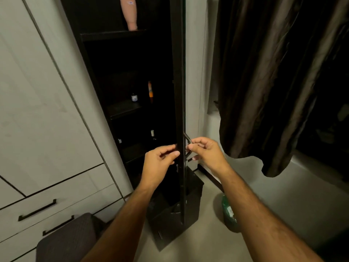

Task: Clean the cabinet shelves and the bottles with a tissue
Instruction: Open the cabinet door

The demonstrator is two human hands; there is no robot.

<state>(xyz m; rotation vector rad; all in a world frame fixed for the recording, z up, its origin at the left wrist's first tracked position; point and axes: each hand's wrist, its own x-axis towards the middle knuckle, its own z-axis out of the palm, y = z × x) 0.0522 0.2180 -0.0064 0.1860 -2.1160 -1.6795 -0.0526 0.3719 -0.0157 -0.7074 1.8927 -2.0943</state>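
A tall, narrow black cabinet stands open, its door (pixel 179 91) seen edge-on in the middle of the view. My right hand (pixel 205 152) grips the metal handle (pixel 188 142) on the door's outer side. My left hand (pixel 160 159) holds the door's edge from the inner side, fingers curled around it. Inside, a pink bottle (pixel 129 14) stands on the top shelf (pixel 113 35). A small dark bottle (pixel 134 97) and an orange bottle (pixel 150 90) sit on a middle shelf. Two dim bottles (pixel 152 134) stand lower down. No tissue shows.
White wardrobe doors and drawers (pixel 37 129) fill the left. A dark curtain (pixel 273 82) hangs at the right. A black box (pixel 175 210) sits on the floor below the door, a green bag (pixel 229 214) beside it. A dark stool (pixel 66 241) is at the bottom left.
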